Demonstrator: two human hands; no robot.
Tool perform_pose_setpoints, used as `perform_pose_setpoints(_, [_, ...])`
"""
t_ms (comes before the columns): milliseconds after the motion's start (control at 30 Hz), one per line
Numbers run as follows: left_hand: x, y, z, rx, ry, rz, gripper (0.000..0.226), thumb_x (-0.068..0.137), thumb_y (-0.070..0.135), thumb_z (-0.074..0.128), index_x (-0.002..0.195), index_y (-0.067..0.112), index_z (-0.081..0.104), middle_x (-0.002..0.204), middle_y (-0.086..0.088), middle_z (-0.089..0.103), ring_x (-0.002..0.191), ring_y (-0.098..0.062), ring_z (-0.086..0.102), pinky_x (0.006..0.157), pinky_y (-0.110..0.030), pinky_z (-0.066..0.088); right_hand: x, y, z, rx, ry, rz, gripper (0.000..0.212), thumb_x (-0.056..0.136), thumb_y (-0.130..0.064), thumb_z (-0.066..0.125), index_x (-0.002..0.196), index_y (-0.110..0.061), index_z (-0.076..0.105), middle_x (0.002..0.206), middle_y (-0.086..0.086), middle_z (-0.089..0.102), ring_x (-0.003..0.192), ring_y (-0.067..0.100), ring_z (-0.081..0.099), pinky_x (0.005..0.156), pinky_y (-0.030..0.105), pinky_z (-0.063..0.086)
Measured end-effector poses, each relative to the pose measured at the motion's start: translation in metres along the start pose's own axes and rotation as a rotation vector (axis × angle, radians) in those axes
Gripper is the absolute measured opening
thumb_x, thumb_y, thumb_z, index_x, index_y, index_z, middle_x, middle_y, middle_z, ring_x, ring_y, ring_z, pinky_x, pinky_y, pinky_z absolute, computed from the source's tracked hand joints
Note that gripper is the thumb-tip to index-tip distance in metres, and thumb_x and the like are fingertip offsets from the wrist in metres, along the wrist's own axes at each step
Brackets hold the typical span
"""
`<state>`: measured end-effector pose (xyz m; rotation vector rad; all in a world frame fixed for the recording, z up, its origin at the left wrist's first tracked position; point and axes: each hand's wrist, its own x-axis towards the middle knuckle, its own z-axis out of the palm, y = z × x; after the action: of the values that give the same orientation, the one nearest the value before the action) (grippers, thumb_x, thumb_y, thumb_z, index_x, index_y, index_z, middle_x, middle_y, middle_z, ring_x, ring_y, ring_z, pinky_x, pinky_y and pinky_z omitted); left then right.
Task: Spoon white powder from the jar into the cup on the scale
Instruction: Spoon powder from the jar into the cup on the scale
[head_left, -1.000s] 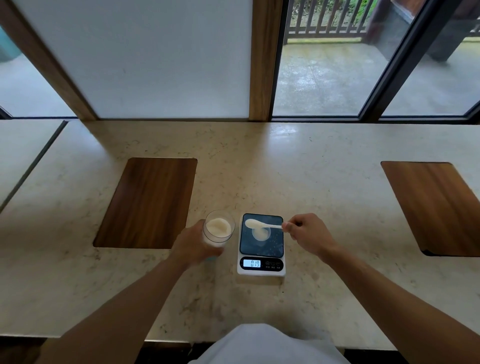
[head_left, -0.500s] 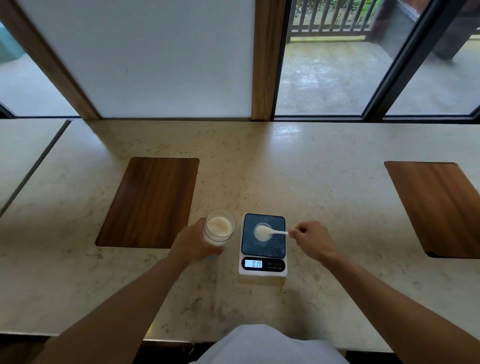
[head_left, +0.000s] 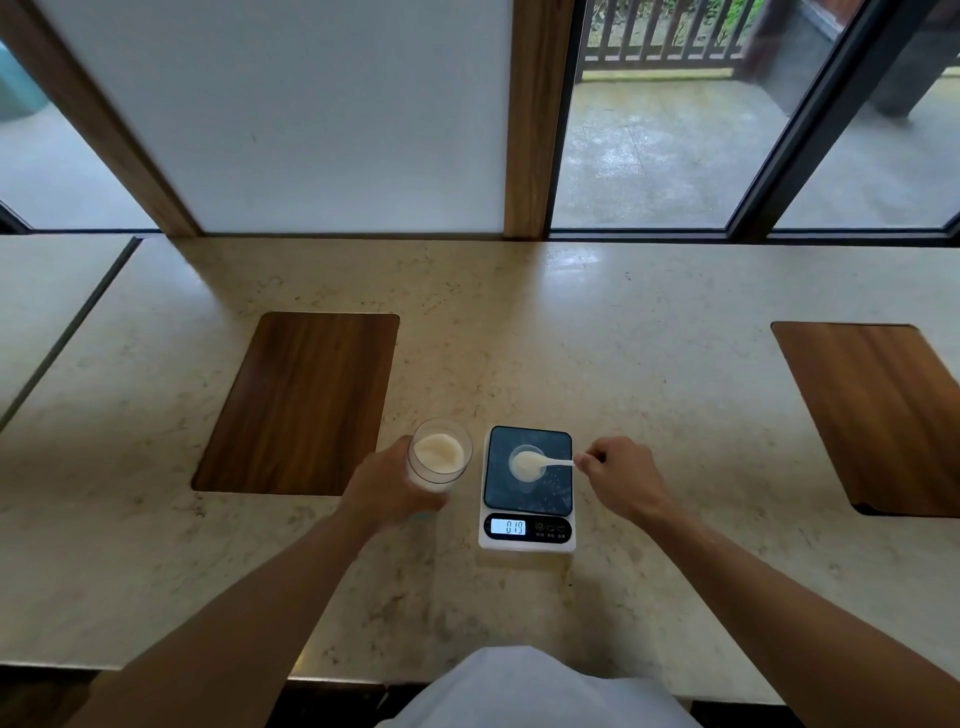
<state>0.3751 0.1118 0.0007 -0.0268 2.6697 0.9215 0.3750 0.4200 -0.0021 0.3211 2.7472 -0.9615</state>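
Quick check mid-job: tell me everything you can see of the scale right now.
The scale is a small, flat rectangular kitchen scale, seemingly plastic: white body, dark glossy weighing plate dusted with white specks. Its front strip carries a lit display reading about 019, with small buttons beside it. It lies flat on the stone counter, right of the jar. A small clear cup stands on the plate; neither hand touches the scale.

The only readable text is on the scale (head_left: 528, 488): its lit display (head_left: 508, 527), at the near left of the scale's front strip, shows the digits 019, possibly with a decimal mark that is too small to make out. Right of the display sit small button icons with captions too blurred to read.
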Motion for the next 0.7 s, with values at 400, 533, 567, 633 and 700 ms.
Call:
perform_pose_setpoints(400, [0.004, 0.004, 0.003, 0.009, -0.020, 0.009, 0.080, 0.061, 0.057, 0.084, 0.131, 0.030, 0.054, 0.116, 0.007, 0.071, 0.102, -0.017, 0.068, 0.092, -0.042, 0.056, -0.003, 0.003, -0.002, -0.072, 0.066, -0.077, 0.020, 0.096, -0.022, 0.062, 0.088, -0.009, 0.074, 0.076, 0.003, 0.070, 0.064, 0.008, 0.059, 0.062, 0.025, 0.048])
perform_pose_setpoints(533, [0.004, 0.004, 0.003, 0.004, -0.017, 0.004, 0.080, 0.059, 0.058, 0.082, 0.129, 0.032, 0.055, 0.114, 0.009, 0.072, 0.103, -0.017, 0.068, 0.092, -0.041, 0.056, -0.007, 0.002, -0.001, -0.083, 0.088, -0.113, 0.020, 0.096, -0.022, 0.062, 0.088, -0.008, 0.074, 0.075, 0.003, 0.070, 0.062, 0.010, 0.060, 0.063, 0.031, 0.055])
perform_pose_setpoints(567, [0.004, 0.005, 0.003, 0.002, -0.014, 0.004, 0.080, 0.058, 0.058, 0.082, 0.129, 0.032, 0.056, 0.114, 0.009, 0.072, 0.103, -0.017, 0.068, 0.092, -0.040, 0.056, -0.008, 0.002, 0.000, -0.083, 0.093, -0.120, 0.020, 0.095, -0.022, 0.062, 0.087, -0.008, 0.074, 0.074, 0.003, 0.070, 0.061, 0.011, 0.060, 0.062, 0.030, 0.055])
perform_pose_setpoints(633, [0.004, 0.006, 0.004, 0.003, -0.014, 0.008, 0.080, 0.058, 0.059, 0.081, 0.129, 0.032, 0.056, 0.114, 0.008, 0.072, 0.102, -0.017, 0.068, 0.092, -0.041, 0.056, -0.010, 0.001, 0.001, -0.076, 0.100, -0.133, 0.019, 0.095, -0.022, 0.063, 0.087, -0.008, 0.073, 0.072, 0.002, 0.068, 0.059, 0.011, 0.059, 0.058, 0.027, 0.052])
perform_pose_setpoints(700, [0.004, 0.006, 0.004, 0.009, -0.020, 0.009, 0.080, 0.059, 0.059, 0.081, 0.129, 0.031, 0.055, 0.114, 0.008, 0.071, 0.102, -0.017, 0.068, 0.092, -0.042, 0.056, -0.012, 0.000, 0.001, -0.080, 0.112, -0.152, 0.019, 0.095, -0.023, 0.063, 0.086, -0.008, 0.072, 0.069, 0.002, 0.067, 0.057, 0.012, 0.058, 0.055, 0.026, 0.049])
